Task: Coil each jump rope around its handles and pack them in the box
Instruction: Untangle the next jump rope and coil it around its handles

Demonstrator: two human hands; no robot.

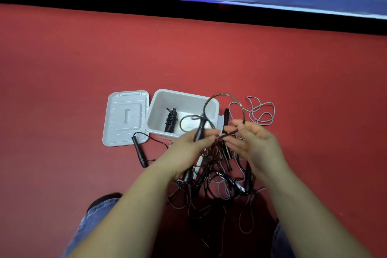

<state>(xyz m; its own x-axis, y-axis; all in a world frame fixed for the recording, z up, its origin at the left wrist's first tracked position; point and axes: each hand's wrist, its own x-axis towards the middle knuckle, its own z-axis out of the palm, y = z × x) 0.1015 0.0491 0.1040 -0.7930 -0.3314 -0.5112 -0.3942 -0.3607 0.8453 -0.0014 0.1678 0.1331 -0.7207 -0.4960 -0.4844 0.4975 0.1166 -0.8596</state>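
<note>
A white plastic box (215,109) stands open on the red floor, with one coiled black jump rope (171,120) lying inside it. My left hand (188,146) grips a black jump rope handle (200,128) that points up over the box's near rim. My right hand (253,142) pinches the brown cord (226,98) of that rope, which arcs in a loop above the box. Below my hands lies a tangled pile of ropes and black handles (222,176).
The box's white lid (123,119) lies flat to the left of the box. A loose black handle (139,151) rests by the lid's near corner. A grey cord (260,111) loops on the floor right of the box. My knees in jeans (94,216) flank the pile.
</note>
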